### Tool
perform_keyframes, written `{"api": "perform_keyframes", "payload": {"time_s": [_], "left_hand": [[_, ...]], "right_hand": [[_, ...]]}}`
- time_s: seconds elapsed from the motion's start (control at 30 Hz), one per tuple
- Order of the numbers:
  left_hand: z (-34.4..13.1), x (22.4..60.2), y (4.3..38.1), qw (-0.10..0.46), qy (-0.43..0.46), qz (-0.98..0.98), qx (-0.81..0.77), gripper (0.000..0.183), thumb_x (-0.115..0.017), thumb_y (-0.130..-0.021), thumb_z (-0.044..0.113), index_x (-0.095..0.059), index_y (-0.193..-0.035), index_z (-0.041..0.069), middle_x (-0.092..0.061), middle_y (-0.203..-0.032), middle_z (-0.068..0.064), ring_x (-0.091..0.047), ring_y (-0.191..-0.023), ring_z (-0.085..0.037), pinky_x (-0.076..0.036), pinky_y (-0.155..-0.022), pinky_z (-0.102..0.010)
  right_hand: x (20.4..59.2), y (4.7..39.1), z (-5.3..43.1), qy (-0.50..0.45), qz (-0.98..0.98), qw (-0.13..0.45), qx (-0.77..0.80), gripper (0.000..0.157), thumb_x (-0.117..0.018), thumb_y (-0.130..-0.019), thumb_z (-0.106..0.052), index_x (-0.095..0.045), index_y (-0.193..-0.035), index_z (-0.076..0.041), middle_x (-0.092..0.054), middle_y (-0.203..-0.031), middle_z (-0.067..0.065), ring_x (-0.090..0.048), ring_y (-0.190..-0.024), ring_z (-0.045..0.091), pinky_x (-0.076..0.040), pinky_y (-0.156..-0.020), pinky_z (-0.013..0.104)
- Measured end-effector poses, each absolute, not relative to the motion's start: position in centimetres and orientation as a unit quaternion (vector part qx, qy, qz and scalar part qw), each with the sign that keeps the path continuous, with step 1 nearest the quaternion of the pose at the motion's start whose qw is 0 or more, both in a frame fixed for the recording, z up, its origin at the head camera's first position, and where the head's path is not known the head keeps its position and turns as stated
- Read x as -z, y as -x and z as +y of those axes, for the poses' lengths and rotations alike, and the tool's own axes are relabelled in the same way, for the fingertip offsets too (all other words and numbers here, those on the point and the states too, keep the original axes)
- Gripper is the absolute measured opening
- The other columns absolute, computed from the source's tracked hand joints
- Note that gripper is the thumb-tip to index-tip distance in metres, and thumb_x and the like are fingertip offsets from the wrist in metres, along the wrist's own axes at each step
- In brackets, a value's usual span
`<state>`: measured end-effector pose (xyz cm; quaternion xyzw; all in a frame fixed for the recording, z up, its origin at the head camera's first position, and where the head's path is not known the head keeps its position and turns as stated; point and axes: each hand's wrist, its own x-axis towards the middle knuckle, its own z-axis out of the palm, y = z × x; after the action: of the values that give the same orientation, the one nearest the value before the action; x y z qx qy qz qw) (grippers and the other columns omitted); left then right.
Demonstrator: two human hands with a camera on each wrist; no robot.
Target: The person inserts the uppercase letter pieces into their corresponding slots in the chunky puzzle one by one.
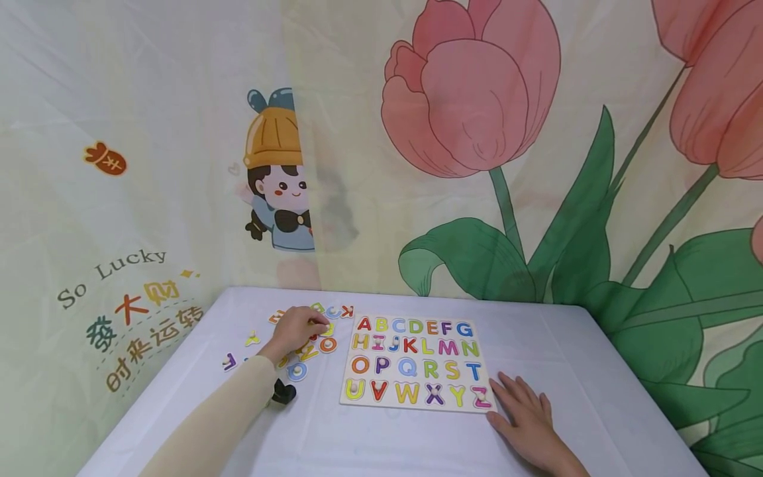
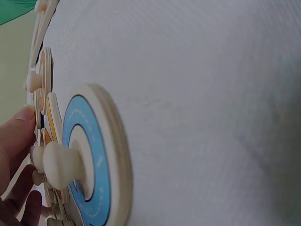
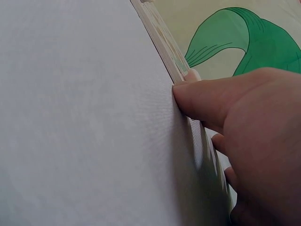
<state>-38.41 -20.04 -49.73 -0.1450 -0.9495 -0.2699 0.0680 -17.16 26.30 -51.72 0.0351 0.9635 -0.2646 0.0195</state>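
Observation:
My left hand (image 1: pixel 298 329) reaches over a group of loose wooden letter pieces left of the alphabet board. Its thumb and fingertips meet at a yellow-green letter piece (image 1: pixel 327 328); in the left wrist view the thumb (image 2: pixel 21 123) covers where that piece's knob sits. Close to this hand lie an orange O (image 1: pixel 327 344) and a blue round letter with a pale knob (image 2: pixel 63 165). The alphabet board (image 1: pixel 390 381) lies flat, with knobbed pieces such as the X (image 1: pixel 435 395) in several slots. My right hand (image 1: pixel 527 421) rests at its near right corner, fingers extended, thumb touching the edge.
Farther left lie a purple F (image 1: pixel 229 362) and a yellow Y (image 1: pixel 252 338). A red K (image 1: pixel 347 311) lies by the board's far left corner. Something black (image 1: pixel 283 392) shows beside the left forearm. A printed curtain (image 1: pixel 357 132) hangs behind the white-covered table (image 1: pixel 381 444).

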Motion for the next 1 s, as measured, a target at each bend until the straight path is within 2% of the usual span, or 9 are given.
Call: {"api": "perform_keyframes", "payload": {"time_s": [0.17,0.27,0.47,0.83,1.0], "left_hand": [[-19.5,49.1,38.3,0.069,0.144,-0.951,0.264,0.010,-0.084,-0.093,0.025,-0.085,-0.103,0.024,-0.074,-0.094,0.008,-0.061,-0.088,-0.017,-0.049,-0.095,-0.047],[-18.8,48.6,38.0,0.061,0.138,-0.949,0.276,0.010,-0.084,-0.093,0.025,-0.085,-0.103,0.023,-0.074,-0.095,0.007,-0.059,-0.090,-0.018,-0.047,-0.092,-0.045],[-17.1,48.2,37.9,0.061,0.146,-0.945,0.287,0.007,-0.085,-0.093,0.027,-0.084,-0.100,0.025,-0.073,-0.096,0.010,-0.062,-0.102,-0.022,-0.048,-0.097,-0.047],[-12.2,48.5,38.2,0.076,0.150,-0.946,0.278,0.004,-0.085,-0.093,0.029,-0.085,-0.097,0.029,-0.073,-0.097,0.011,-0.061,-0.103,-0.018,-0.048,-0.097,-0.043],[-10.2,48.8,37.8,0.053,0.147,-0.938,0.310,0.004,-0.084,-0.093,0.027,-0.084,-0.097,0.025,-0.069,-0.093,0.010,-0.059,-0.094,-0.016,-0.049,-0.089,-0.040]], "right_hand": [[51.6,17.2,26.3,-0.036,0.964,0.020,0.261,0.075,-0.071,-0.099,-0.043,-0.045,-0.161,-0.009,-0.023,-0.174,0.021,0.002,-0.158,0.053,0.017,-0.113,0.079],[51.6,17.3,26.3,-0.034,0.965,0.019,0.259,0.075,-0.070,-0.099,-0.043,-0.045,-0.161,-0.009,-0.023,-0.173,0.021,0.002,-0.158,0.053,0.017,-0.114,0.079],[51.7,17.2,26.3,-0.033,0.964,0.020,0.262,0.076,-0.070,-0.099,-0.044,-0.045,-0.161,-0.009,-0.024,-0.173,0.022,0.001,-0.158,0.053,0.016,-0.113,0.079],[51.6,17.0,26.2,-0.031,0.964,0.017,0.263,0.076,-0.072,-0.098,-0.043,-0.046,-0.160,-0.008,-0.026,-0.172,0.022,-0.002,-0.157,0.052,0.015,-0.113,0.080],[51.6,17.0,26.2,-0.031,0.964,0.018,0.263,0.075,-0.072,-0.099,-0.042,-0.046,-0.160,-0.007,-0.026,-0.172,0.022,-0.002,-0.157,0.053,0.014,-0.114,0.080]]}}
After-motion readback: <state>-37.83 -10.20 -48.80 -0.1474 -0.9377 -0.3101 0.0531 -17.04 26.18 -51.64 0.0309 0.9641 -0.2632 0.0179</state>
